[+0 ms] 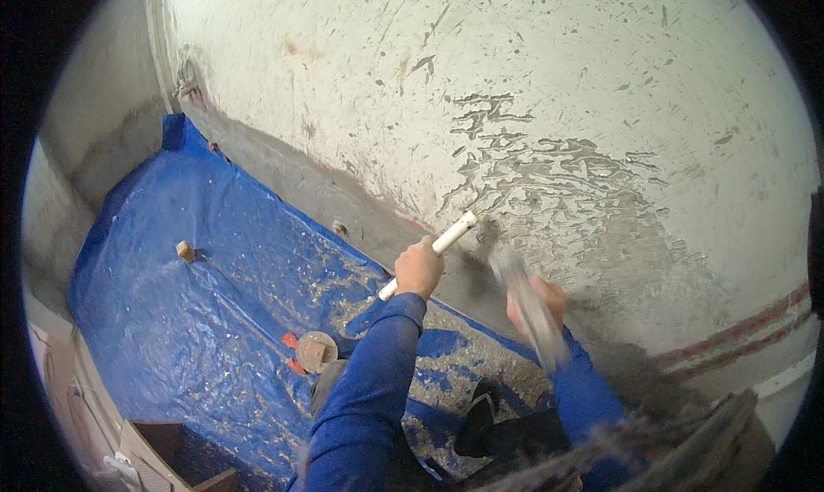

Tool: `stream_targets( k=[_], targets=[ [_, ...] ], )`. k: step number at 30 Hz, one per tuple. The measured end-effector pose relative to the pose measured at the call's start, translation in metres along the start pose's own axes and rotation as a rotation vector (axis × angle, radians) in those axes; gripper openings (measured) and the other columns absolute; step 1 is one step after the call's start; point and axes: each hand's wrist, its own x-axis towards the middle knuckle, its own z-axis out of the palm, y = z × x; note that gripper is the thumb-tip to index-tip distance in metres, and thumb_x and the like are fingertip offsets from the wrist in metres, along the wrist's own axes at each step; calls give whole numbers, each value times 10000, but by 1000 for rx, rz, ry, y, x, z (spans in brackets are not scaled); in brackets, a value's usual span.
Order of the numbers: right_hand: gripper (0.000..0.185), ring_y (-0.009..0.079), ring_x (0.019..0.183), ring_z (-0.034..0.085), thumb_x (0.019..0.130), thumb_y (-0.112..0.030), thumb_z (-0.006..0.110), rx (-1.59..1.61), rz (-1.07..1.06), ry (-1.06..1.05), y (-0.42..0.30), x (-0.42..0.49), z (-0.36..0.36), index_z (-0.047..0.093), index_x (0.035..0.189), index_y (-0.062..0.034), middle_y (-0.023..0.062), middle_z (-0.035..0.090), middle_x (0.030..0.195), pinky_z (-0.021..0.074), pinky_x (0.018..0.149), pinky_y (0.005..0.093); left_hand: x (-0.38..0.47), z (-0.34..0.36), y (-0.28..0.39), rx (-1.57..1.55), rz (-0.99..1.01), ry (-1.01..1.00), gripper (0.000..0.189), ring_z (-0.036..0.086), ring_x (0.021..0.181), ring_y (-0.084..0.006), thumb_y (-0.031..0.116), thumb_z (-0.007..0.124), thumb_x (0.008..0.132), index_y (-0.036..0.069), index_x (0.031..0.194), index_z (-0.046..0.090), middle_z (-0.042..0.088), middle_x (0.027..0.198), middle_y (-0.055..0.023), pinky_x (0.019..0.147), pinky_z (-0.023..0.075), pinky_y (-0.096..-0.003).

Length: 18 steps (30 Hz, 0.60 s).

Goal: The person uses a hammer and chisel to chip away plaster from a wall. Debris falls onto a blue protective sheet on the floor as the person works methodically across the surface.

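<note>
My left hand (pixel 418 270) is closed around a white tube (pixel 456 231), which looks like plastic pipe. It slants up to the right, its far end at the wall; whether it touches cannot be told. To its right, my right hand (pixel 546 299) grips a hand tool (pixel 528 308) blurred by motion, so its exact kind is unclear. Before both hands stands a pale painted wall (pixel 360 73), covered with nicks. A patch of broken coating (pixel 566 183) shows grey beneath, right of the tube's end.
A blue tarpaulin (pixel 161 318) strewn with chips covers the floor. On it lie a small tan block (pixel 186 251) and a round disc-like object (pixel 317 351) beside orange pieces. A brown open box (pixel 161 444) stands lower left. My dark shoe (pixel 479 415) is below.
</note>
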Motion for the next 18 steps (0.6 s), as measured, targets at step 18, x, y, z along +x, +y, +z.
stream_targets(
  k=[18],
  targets=[
    [264,410,682,650,826,-269,712,-456,10,-14,-23,-5,5,634,856,-18,195,640,690,520,630,412,0,-1,-1,-92,-50,-86,216,698,924,-422,214,576,899,78,1009,702,724,954,-209,825,549,-518]
  ],
)
